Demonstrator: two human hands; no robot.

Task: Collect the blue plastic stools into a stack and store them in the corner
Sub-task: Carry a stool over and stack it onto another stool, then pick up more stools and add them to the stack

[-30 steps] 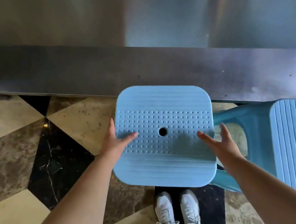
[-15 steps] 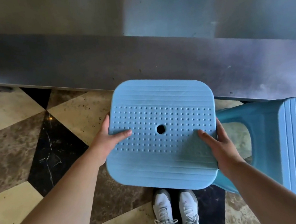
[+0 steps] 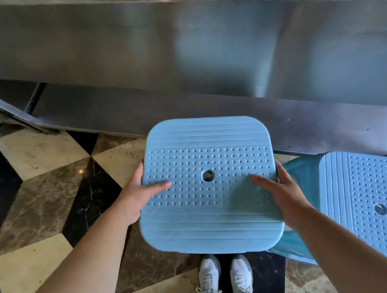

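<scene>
Both hands form the grip: the left hand (image 3: 140, 197) clasps the left edge of the blue stool (image 3: 207, 186) with its thumb laid on the dotted seat, and the right hand (image 3: 282, 193) clasps the right edge likewise. A second ago the right hand hovered just off the seat with straight fingers; now it has closed on the edge, and the stool appears raised over the tiled floor (image 3: 33, 192), above the person's shoes (image 3: 226, 279). That suggests the carry has begun, likely toward the second stool (image 3: 376, 198) just beside it on the right. No brand, label or writing is readable anywhere.
</scene>
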